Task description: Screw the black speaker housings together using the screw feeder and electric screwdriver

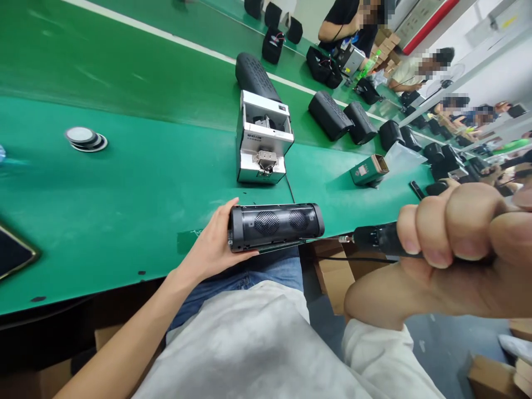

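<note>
My left hand (214, 241) grips the left end of a black speaker (276, 226) at the green table's front edge, thumb and fingers on opposite sides. Two round perforated grilles face up on the speaker. On the right, my right hand (457, 233) is wrapped round a black electric screwdriver (376, 239), raised close to the camera. The screwdriver's metal tip points left towards the speaker's right end, with a gap between them. Just beyond the speaker stands a white and black screw-feeder machine (266, 141).
Round discs (86, 138) are stacked on the green table (137, 210) at left. A green box (369, 170) stands right of the machine. Black speaker housings (330, 115) line the belt (166, 77) behind. Several people sit further back. Cardboard boxes (336, 274) lie below the table.
</note>
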Tool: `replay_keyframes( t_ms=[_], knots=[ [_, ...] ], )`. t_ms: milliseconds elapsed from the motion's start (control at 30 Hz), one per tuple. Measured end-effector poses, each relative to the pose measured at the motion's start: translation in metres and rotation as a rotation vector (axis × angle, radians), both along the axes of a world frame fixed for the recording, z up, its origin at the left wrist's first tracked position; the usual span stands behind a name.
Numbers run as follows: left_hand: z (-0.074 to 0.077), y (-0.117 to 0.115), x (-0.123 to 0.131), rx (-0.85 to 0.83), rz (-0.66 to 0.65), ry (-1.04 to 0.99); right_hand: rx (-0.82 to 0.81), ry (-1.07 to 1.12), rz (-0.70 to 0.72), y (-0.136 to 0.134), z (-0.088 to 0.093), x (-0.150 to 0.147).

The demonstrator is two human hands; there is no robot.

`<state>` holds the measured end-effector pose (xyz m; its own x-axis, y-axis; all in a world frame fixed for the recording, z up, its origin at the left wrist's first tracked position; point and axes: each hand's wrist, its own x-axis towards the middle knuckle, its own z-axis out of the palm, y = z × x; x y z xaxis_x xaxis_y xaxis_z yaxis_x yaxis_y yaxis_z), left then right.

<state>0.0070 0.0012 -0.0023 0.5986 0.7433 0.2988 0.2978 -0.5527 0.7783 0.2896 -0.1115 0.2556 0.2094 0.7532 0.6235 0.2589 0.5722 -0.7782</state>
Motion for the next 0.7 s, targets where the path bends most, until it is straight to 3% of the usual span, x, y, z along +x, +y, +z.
replay_keyframes(
  t_ms=[100,300,500,600,700],
  knots=[
    [0.000,0.000,0.000,0.002,0.004,0.002,0.057,0.010,0.114,0.004,-0.008,-0.010],
    [0.001,-0.001,-0.001,-0.026,0.005,0.002,0.192,0.055,0.036,0.014,-0.035,-0.032],
    [0.006,-0.002,-0.002,-0.056,-0.025,0.009,0.080,0.120,-0.002,0.022,-0.072,-0.054],
    [0.007,-0.002,-0.002,-0.074,-0.030,0.010,0.039,0.101,-0.066,0.020,-0.076,-0.054],
    [0.008,-0.002,-0.002,-0.084,-0.041,0.015,-0.015,0.069,-0.021,0.013,-0.074,-0.041]
  ],
)
